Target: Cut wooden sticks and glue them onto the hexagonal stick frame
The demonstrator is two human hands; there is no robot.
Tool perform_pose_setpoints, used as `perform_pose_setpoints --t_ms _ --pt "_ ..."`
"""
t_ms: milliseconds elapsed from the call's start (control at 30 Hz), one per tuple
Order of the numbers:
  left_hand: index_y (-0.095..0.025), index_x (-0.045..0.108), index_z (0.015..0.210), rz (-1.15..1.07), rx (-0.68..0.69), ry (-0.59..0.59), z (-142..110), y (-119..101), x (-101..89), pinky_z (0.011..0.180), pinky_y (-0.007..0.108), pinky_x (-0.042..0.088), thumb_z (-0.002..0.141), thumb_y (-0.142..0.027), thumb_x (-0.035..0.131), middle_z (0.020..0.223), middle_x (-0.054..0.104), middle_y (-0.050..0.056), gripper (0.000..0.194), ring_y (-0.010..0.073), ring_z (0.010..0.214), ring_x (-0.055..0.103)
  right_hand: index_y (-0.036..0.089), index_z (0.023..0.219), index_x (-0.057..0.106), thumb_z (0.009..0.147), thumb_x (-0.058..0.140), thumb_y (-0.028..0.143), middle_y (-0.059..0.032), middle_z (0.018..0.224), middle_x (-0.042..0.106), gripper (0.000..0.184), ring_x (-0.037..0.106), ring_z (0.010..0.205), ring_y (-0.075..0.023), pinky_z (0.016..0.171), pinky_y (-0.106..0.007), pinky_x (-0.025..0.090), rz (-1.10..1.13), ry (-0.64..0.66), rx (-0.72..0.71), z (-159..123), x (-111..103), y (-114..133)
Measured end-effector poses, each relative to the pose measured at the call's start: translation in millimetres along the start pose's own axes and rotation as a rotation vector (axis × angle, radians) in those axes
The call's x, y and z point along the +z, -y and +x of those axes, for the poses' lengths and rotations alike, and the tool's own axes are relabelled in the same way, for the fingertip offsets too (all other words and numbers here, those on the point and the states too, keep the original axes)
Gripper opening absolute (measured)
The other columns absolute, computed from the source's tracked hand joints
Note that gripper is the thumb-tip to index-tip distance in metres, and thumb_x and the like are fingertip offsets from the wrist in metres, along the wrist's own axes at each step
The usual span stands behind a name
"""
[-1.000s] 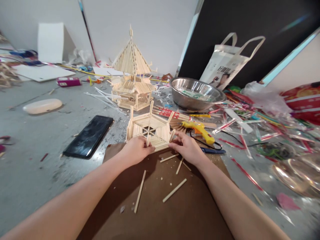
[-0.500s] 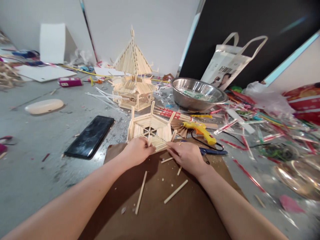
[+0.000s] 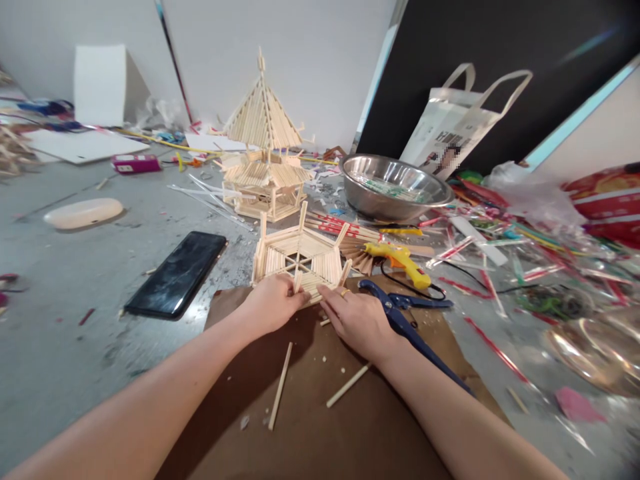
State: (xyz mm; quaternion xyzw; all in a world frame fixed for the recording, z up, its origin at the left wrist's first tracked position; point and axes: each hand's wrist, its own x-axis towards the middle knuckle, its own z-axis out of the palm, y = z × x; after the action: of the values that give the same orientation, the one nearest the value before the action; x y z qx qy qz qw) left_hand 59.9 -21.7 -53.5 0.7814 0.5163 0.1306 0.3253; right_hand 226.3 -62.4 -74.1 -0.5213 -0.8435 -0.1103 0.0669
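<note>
A hexagonal frame of wooden sticks point(image 3: 299, 257) sits at the far edge of a brown cardboard sheet point(image 3: 320, 407). My left hand point(image 3: 273, 303) is closed on the frame's near edge, pinching a short upright stick. My right hand point(image 3: 356, 319) lies just right of it with its fingers together, their tips at the frame's near right edge on the cardboard. I cannot make out whether it holds a small stick. Blue-handled cutters point(image 3: 407, 319) lie beside my right wrist. Loose sticks point(image 3: 280, 385) lie on the cardboard between my arms.
A finished stick pagoda point(image 3: 263, 150) stands behind the frame. A black phone point(image 3: 177, 273) lies to the left, a yellow glue gun point(image 3: 397, 260) and a steel bowl point(image 3: 395, 187) to the right. Wrappers and sticks litter the right side. A white bag point(image 3: 450, 133) leans on the wall.
My right hand has slid left along the frame's near edge toward my left hand, uncovering the blue cutters. My left hand has stayed on the frame.
</note>
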Motion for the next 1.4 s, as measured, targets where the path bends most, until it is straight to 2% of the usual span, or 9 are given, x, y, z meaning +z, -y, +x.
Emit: perform_pose_setpoints --t_ms 233,533,767,1000,1400 --pt "-0.013 0.057 0.065 0.002 0.003 0.013 -1.6 -1.6 -2.4 0.055 0.022 0.033 0.070 -0.034 0.040 0.063 0.057 0.004 0.027 0.0122 0.057 0.049 0.020 0.109 0.048 0.077 0.041 0.022 -0.0036 0.063 0.061 0.033 0.054 0.053 -0.0121 0.048 -0.023 0.029 -0.101 -0.054 -0.011 0.2 0.5 3.5" --pt "-0.013 0.058 0.068 -0.045 0.001 0.058 -2.2 -2.5 -5.9 0.054 0.021 0.034 0.070 -0.034 0.039 0.062 0.058 0.003 0.029 0.0123 0.057 0.049 0.019 0.112 0.045 0.078 0.039 0.019 -0.0035 0.068 0.061 0.035 0.054 0.056 -0.0127 0.049 -0.023 0.031 -0.055 -0.040 -0.042 -4.7 2.1 8.4" --pt "-0.013 0.056 0.070 -0.055 -0.041 0.095 -1.8 -1.7 -5.8 0.054 0.022 0.034 0.069 -0.035 0.039 0.057 0.055 0.001 0.027 0.0123 0.055 0.048 0.020 0.109 0.047 0.078 0.039 0.021 -0.0024 0.073 0.061 0.032 0.054 0.057 -0.0122 0.050 -0.024 0.030 -0.041 -0.108 -0.036 -4.9 -0.1 8.9" --pt "-0.014 0.053 0.065 -0.087 0.004 0.129 -3.3 -1.8 -7.8 0.049 0.020 0.032 0.070 -0.031 0.038 0.046 0.044 -0.003 0.023 0.0096 0.046 0.041 0.019 0.105 0.051 0.075 0.045 0.020 -0.0009 0.056 0.058 0.031 0.050 0.048 -0.0112 0.047 -0.026 0.024 -0.098 -0.164 0.015 0.2 4.2 8.8" --pt "-0.013 0.058 0.068 -0.062 0.001 0.141 -2.6 -0.9 -9.5 0.050 0.019 0.032 0.069 -0.033 0.039 0.053 0.050 -0.002 0.027 0.0096 0.051 0.042 0.016 0.098 0.053 0.075 0.044 0.018 -0.0003 0.052 0.056 0.025 0.049 0.048 -0.0105 0.048 -0.026 0.025 -0.116 -0.197 -0.071 1.2 2.5 7.7"
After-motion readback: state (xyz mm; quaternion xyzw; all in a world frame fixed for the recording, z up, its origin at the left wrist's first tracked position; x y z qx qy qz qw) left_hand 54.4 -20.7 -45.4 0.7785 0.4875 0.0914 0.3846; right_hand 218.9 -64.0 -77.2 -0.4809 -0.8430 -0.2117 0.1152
